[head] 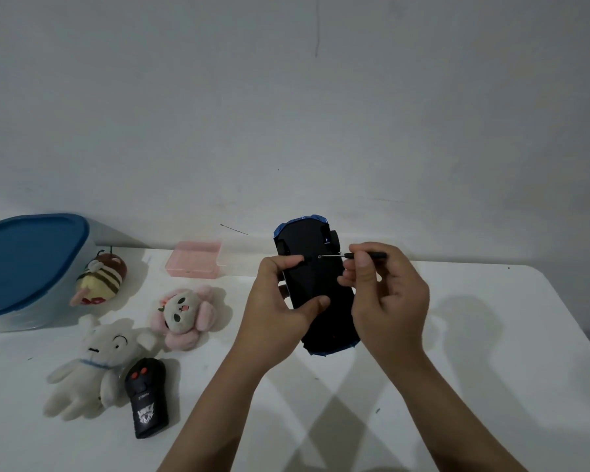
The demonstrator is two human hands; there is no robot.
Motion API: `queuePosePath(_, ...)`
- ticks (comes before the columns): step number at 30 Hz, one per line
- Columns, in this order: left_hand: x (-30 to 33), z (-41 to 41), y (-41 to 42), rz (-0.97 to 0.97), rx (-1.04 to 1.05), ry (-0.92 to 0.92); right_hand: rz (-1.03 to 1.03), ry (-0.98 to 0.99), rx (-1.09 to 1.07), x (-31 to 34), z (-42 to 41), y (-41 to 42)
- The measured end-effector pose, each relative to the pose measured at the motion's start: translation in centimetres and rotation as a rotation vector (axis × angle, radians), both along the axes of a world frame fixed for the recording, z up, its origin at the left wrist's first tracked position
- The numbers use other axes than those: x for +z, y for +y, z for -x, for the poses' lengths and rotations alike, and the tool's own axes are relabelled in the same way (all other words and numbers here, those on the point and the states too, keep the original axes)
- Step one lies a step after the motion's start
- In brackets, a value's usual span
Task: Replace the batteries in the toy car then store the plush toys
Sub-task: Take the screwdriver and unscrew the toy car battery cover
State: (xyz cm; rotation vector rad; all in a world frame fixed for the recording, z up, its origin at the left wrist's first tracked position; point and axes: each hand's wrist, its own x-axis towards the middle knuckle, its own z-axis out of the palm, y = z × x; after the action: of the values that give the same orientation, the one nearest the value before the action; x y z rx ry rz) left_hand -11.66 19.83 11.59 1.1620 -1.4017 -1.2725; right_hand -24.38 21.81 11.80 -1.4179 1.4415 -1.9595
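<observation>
Bare counter (457,335) to my right, my left hand (280,301) gripping upturned toy car (312,277), right hand (385,294) pinching screwdriver (365,255) at its underside

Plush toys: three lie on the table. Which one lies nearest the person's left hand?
The pink plush. It lies closest to the left hand; the white plush and the striped bee plush lie farther left.

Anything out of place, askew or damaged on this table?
Nothing stands out. The car is upside down only because the left hand holds it for the screwdriver in the right hand. The plush toys simply lie loose.
</observation>
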Motion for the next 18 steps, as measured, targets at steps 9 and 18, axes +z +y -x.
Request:
queuePosePath(9,0.39,0.02,-0.02,0.042,0.008,-0.026,0.059,0.129,-0.045,-0.38,-0.06,-0.33)
queuePosePath(18,0.71,0.16,0.44,0.082,0.017,-0.103,0.103,0.25,-0.07,-0.17,-0.03,-0.38)
